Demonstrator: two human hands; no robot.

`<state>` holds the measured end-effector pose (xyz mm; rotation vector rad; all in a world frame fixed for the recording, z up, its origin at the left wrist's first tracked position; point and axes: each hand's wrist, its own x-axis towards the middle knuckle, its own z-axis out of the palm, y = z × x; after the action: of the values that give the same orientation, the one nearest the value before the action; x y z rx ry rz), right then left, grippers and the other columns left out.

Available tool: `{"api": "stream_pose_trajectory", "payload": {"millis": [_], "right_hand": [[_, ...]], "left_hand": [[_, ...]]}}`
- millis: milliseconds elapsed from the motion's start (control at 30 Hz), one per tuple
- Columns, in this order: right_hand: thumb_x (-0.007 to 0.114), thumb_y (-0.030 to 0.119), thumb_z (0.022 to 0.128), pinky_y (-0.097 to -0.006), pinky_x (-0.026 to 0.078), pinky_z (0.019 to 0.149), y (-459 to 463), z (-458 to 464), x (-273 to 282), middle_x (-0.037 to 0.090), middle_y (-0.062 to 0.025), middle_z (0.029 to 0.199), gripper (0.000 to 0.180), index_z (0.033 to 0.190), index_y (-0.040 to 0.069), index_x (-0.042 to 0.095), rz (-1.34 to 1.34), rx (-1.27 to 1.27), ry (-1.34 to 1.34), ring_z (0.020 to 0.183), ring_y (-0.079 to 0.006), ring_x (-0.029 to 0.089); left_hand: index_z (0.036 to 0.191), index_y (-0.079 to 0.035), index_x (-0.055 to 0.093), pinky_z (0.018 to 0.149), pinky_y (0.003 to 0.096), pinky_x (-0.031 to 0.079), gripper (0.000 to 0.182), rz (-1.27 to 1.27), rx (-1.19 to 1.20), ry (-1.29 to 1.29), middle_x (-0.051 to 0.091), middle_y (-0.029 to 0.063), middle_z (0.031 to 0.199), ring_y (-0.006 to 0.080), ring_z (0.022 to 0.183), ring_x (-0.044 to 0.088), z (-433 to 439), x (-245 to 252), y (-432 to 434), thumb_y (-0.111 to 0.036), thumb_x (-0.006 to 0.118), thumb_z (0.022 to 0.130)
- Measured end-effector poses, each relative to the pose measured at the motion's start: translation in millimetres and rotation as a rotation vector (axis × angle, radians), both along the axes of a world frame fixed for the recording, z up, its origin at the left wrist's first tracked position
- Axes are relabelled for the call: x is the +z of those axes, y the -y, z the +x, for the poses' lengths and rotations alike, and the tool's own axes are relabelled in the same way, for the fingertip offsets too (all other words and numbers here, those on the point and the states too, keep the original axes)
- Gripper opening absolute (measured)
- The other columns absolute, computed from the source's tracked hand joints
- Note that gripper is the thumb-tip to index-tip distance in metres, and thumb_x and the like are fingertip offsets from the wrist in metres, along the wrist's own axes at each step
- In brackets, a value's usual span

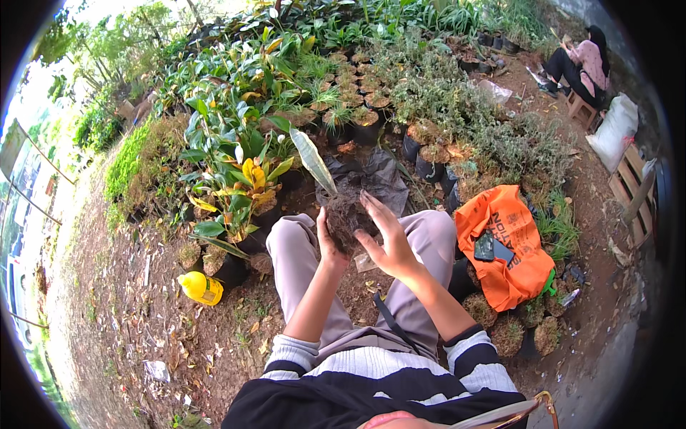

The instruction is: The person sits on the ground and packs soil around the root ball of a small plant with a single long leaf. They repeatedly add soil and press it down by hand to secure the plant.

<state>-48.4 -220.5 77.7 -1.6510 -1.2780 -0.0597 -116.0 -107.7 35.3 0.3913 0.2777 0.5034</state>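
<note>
A snake plant (313,160) with one upright, pale variegated leaf rises from a dark, fibrous root ball (343,212) between my knees. My left hand (328,238) cups the root ball from the left and below. On the other side is my right hand (390,238), thumb and fingers apart, with fingertips at the edge of the soil. Whether they press on it cannot be made out. Behind the root ball, a crumpled black plastic sheet (383,179) lies on the ground.
Potted leafy plants (230,134) crowd the left front. Black grow bags (431,161) stand at right front. A yellow bottle (201,288) lies on the left. Two phones (492,249) rest on an orange bag (501,214). A person (584,67) sits on a stool, far right.
</note>
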Motion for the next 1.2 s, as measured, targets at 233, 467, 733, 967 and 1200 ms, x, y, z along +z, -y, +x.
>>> {"api": "stream_pose_trajectory", "payload": {"millis": [233,467,733,967,1200], "right_hand": [[0.063,0.038,0.082,-0.0584,0.017,0.107,6.5,-29.5,-33.4,0.033,-0.0214,0.144,0.074,0.138,-0.001,0.036,-0.166,-0.060,0.286,0.134,-0.0382,0.031],[0.063,0.033,0.083,-0.0575,0.014,0.108,10.6,-26.0,-23.0,0.036,-0.0180,0.144,0.067,0.137,0.002,0.039,-0.225,-0.036,0.161,0.133,-0.0386,0.031],[0.068,0.036,0.078,-0.0616,0.016,0.106,14.2,-19.1,-24.2,0.047,-0.0067,0.138,0.059,0.130,0.013,0.053,-0.158,-0.101,0.295,0.130,-0.0324,0.039],[0.073,0.026,0.072,-0.0610,0.019,0.105,12.7,-6.0,-50.8,0.054,-0.0024,0.131,0.051,0.120,0.015,0.061,-0.069,-0.144,0.402,0.128,-0.0293,0.043],[0.073,0.020,0.075,-0.0535,0.022,0.107,20.1,-4.0,-22.5,0.056,-0.0088,0.128,0.047,0.119,0.008,0.060,-0.034,-0.028,0.187,0.123,-0.0325,0.048]], "left_hand": [[0.113,-0.009,0.058,0.089,0.0406,0.049,0.048,0.000,-0.017,-0.014,0.063,0.0099,0.108,0.0248,0.098,0.061,2.1,-4.1,-1.1,-0.050,0.049,0.091],[0.117,-0.008,0.055,0.092,0.0398,0.048,0.052,0.000,-0.018,-0.142,0.062,0.0107,0.111,0.0241,0.100,0.061,-1.2,-5.4,1.7,-0.050,0.056,0.087],[0.118,-0.008,0.056,0.091,0.0397,0.049,0.053,-0.080,-0.071,-0.083,0.063,0.0105,0.111,0.0242,0.100,0.061,0.3,3.6,3.9,-0.051,0.055,0.087],[0.114,-0.006,0.057,0.085,0.0369,0.053,0.051,-0.074,-0.094,-0.049,0.064,0.0108,0.108,0.0235,0.094,0.063,1.4,-4.3,5.5,-0.050,0.053,0.089],[0.112,-0.007,0.058,0.087,0.0362,0.052,0.045,-0.026,-0.122,-0.071,0.065,0.0085,0.106,0.0218,0.094,0.063,-1.5,-5.1,6.3,-0.046,0.050,0.091]]}}
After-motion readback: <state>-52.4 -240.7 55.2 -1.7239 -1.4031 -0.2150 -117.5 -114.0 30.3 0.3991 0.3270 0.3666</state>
